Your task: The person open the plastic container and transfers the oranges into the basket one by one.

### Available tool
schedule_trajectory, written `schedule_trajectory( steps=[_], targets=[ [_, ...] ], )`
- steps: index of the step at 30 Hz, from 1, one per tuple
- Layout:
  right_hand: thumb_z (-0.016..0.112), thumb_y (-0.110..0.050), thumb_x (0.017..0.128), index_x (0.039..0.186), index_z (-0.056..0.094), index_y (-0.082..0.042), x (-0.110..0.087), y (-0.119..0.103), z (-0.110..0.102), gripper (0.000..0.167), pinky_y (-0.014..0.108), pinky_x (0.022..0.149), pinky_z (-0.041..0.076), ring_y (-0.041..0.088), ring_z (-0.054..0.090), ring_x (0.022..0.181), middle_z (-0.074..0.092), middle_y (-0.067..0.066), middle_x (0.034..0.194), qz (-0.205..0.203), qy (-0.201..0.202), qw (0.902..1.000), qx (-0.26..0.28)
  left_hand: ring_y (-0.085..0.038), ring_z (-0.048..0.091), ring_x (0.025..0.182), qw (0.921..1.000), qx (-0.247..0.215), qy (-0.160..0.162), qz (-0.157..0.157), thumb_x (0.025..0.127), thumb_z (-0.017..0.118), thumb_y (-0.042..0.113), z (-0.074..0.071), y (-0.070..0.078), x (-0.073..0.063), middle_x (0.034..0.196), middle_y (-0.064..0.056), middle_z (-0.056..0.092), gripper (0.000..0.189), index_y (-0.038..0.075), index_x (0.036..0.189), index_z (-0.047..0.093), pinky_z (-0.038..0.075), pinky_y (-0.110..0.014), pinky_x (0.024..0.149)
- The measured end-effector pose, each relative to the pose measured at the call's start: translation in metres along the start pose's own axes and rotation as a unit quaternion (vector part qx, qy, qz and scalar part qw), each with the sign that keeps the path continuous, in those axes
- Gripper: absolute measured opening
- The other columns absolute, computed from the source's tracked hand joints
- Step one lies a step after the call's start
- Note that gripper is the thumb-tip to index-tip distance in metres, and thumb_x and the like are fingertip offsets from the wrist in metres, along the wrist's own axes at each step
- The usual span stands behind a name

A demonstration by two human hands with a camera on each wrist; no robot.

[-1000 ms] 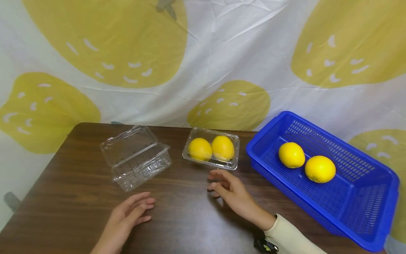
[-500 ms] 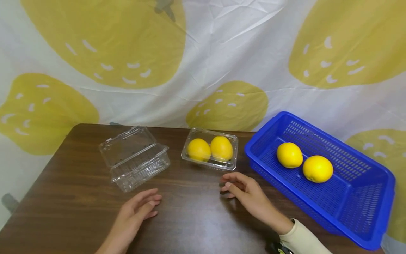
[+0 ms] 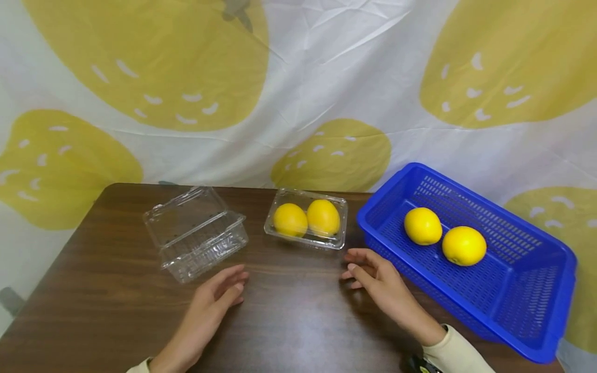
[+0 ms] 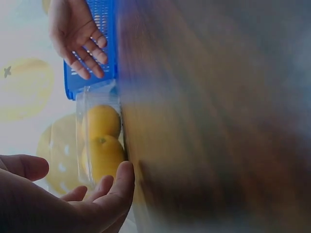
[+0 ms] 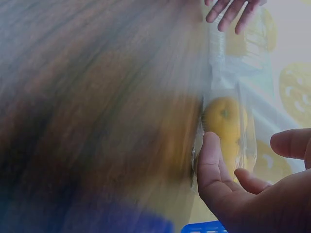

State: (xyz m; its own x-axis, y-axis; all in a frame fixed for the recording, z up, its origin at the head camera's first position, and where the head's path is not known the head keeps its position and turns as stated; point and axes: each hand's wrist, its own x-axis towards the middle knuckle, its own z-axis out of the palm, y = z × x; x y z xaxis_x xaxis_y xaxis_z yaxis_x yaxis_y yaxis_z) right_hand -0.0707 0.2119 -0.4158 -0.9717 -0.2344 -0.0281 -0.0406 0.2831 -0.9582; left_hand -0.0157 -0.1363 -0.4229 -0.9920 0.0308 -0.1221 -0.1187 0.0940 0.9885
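The left wrist view blurs the tabletop [image 4: 214, 116] and crops the blue basket [image 4: 110, 34].

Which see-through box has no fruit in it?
The open box, the one nearer the left hand, with its lid flipped back. The other box, beside the blue basket, has two yellow fruits inside.

The table [image 3: 298, 321] looks like smooth, slightly shiny wood. The left box [image 3: 205, 253] and middle box [image 3: 308, 241] are clear, shiny plastic. The right basket [image 3: 489, 282] is plastic too. The far sheet [image 3: 317, 77] is wrinkly cloth.
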Motion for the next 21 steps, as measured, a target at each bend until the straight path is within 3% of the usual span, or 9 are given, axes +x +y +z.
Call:
schedule_trajectory(
  steps=[6,9,13,17,21],
  targets=[
    [0.058,-0.002,0.111,0.154,0.045,0.017,0.001,0.001,-0.003,0.049,0.033,0.082,0.066,0.034,0.078,0.105,0.058,0.038,0.148,-0.002,0.010,0.9999,0.004,-0.040,0.064,0.136,0.9987,0.026,-0.009,0.043,0.108,0.063,0.007,0.004,-0.009,0.014,0.148,-0.029,0.064,0.049,-0.010,0.154,0.055,0.061,-0.029,0.100],
    [0.058,-0.002,0.111,0.156,0.043,0.017,0.003,0.000,-0.003,0.052,0.032,0.082,0.066,0.036,0.078,0.105,0.056,0.038,0.151,-0.002,0.012,0.9999,0.007,-0.032,0.066,0.134,0.9945,0.072,-0.002,0.076,0.108,0.067,0.016,0.004,-0.030,0.029,0.147,-0.022,0.067,0.050,-0.002,0.154,0.059,0.058,-0.025,0.102],
    [0.058,-0.003,0.111,0.159,0.039,0.016,0.005,0.000,-0.002,0.055,0.032,0.082,0.066,0.039,0.078,0.107,0.054,0.038,0.154,0.001,0.012,0.9999,0.009,-0.029,0.065,0.135,0.9863,0.120,0.012,0.113,0.108,0.071,0.027,0.007,-0.053,0.049,0.149,-0.017,0.068,0.055,0.007,0.157,0.059,0.054,-0.032,0.110],
    [0.058,-0.004,0.112,0.161,0.036,0.016,0.007,0.000,-0.001,0.057,0.032,0.083,0.066,0.041,0.078,0.107,0.051,0.039,0.156,0.004,0.011,0.9999,0.009,-0.039,0.063,0.137,0.9845,0.125,0.015,0.122,0.106,0.071,0.029,0.012,-0.050,0.059,0.152,-0.022,0.064,0.062,0.007,0.162,0.054,0.050,-0.053,0.116],
    [0.058,-0.003,0.112,0.161,0.036,0.016,0.010,0.001,0.000,0.058,0.032,0.083,0.066,0.041,0.078,0.107,0.050,0.039,0.157,0.003,0.013,0.9999,0.009,-0.037,0.063,0.137,0.9823,0.151,0.016,0.110,0.106,0.071,0.027,0.015,-0.038,0.066,0.152,-0.020,0.065,0.064,0.007,0.164,0.051,0.049,-0.051,0.117]
  ],
)
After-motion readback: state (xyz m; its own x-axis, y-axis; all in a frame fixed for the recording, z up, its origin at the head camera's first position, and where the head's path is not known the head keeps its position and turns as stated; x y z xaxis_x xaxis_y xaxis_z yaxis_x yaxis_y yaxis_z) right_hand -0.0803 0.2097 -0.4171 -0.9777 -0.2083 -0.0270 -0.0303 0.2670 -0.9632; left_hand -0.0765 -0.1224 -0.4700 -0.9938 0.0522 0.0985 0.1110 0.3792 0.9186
